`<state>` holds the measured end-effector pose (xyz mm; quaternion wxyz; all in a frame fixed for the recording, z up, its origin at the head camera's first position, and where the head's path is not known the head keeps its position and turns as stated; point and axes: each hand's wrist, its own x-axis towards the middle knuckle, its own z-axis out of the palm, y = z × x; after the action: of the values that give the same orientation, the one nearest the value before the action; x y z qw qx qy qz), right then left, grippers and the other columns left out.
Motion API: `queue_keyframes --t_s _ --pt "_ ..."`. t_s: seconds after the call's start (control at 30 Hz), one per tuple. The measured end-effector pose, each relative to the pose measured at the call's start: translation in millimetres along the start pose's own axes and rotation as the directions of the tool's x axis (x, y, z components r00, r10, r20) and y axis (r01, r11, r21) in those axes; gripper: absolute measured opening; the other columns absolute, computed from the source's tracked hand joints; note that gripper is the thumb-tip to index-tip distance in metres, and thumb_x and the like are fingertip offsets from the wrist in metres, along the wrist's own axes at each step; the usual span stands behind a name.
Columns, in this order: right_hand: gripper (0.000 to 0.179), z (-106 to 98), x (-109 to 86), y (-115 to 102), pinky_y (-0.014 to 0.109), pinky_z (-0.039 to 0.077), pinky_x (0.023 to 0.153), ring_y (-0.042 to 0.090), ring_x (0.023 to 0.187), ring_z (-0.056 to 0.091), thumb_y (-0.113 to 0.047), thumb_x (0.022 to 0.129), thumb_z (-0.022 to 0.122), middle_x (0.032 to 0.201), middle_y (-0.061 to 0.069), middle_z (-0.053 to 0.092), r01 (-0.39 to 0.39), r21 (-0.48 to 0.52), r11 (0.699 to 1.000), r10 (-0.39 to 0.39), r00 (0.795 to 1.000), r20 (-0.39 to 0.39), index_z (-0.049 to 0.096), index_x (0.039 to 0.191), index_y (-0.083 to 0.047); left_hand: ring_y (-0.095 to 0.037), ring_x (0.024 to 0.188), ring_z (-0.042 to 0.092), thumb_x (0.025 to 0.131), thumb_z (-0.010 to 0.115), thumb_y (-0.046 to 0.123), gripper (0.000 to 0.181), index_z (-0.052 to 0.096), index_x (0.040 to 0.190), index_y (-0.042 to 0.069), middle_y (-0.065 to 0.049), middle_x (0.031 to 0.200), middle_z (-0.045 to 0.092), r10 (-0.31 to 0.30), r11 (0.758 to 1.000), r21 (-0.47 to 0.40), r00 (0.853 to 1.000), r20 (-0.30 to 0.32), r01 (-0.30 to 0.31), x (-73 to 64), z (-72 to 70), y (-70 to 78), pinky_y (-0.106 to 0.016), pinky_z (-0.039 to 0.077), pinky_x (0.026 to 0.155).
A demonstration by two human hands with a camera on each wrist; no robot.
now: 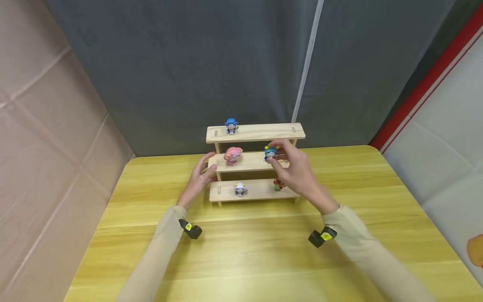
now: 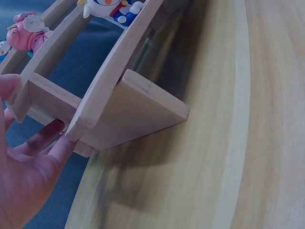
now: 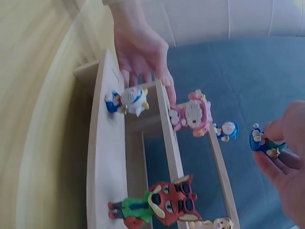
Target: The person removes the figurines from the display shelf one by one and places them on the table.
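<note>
My right hand point(image 1: 299, 170) pinches a small blue figurine with a teal hat point(image 1: 271, 153) between thumb and fingers. In the right wrist view the figurine point(image 3: 261, 142) is held off the boards. At the left end of a three-tier wooden display stand point(image 1: 260, 133), my left hand point(image 1: 198, 179) grips the frame by the middle tier. Its fingers point(image 2: 45, 136) touch the stand's side in the left wrist view. A pink figurine point(image 1: 232, 155) stands on the middle tier, close to that hand.
A blue-hatted figurine point(image 1: 231, 126) stands on the top tier. The bottom tier bears a white-hatted figurine point(image 1: 240, 189) and a red fox figurine point(image 3: 167, 202). An orange figurine point(image 3: 214, 223) is partly cut off. Behind the wooden table point(image 1: 245, 256) hangs a dark grey curtain point(image 1: 188, 75).
</note>
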<state>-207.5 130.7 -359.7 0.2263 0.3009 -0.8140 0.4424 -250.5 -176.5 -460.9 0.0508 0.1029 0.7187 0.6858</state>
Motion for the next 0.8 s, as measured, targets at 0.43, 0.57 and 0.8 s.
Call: queue_keyframes --t_s 0.43,0.57,0.8 --pt "0.032 18.9 -17.0 -16.1 0.032 0.061 0.073 0.023 0.089 0.071 0.004 0.088 0.075 0.103 0.013 0.068 0.163 -0.080 0.983 -0.160 0.986 0.040 0.060 0.116 0.002 -0.046 0.127 0.052 0.107 0.050 0.021 0.056 0.030 0.159 0.013 -0.029 0.140 0.044 0.016 1.000 -0.020 1.000 0.005 -0.016 -1.6 4.1 0.8 -0.059 0.047 0.106" --pt "0.030 26.6 -20.8 -17.3 0.035 0.061 0.077 0.022 0.090 0.070 0.002 0.089 0.074 0.103 0.011 0.067 0.153 -0.050 0.987 -0.151 0.987 0.052 0.060 0.115 0.001 -0.046 0.126 0.052 0.107 0.050 0.020 0.056 0.030 0.159 0.011 -0.030 0.140 0.044 0.027 1.000 -0.009 1.000 0.001 -0.027 -2.1 5.1 0.8 -0.061 0.047 0.105" --pt "0.029 35.8 -31.1 -19.5 0.029 0.060 0.084 0.021 0.094 0.070 0.001 0.090 0.073 0.107 0.010 0.067 0.112 -0.004 0.994 -0.111 0.989 0.098 0.060 0.116 0.000 -0.039 0.122 0.055 0.107 0.049 0.018 0.054 0.032 0.158 0.012 -0.029 0.141 0.045 0.031 1.000 0.004 0.999 -0.015 -0.031 -3.8 7.1 0.8 -0.057 0.049 0.103"
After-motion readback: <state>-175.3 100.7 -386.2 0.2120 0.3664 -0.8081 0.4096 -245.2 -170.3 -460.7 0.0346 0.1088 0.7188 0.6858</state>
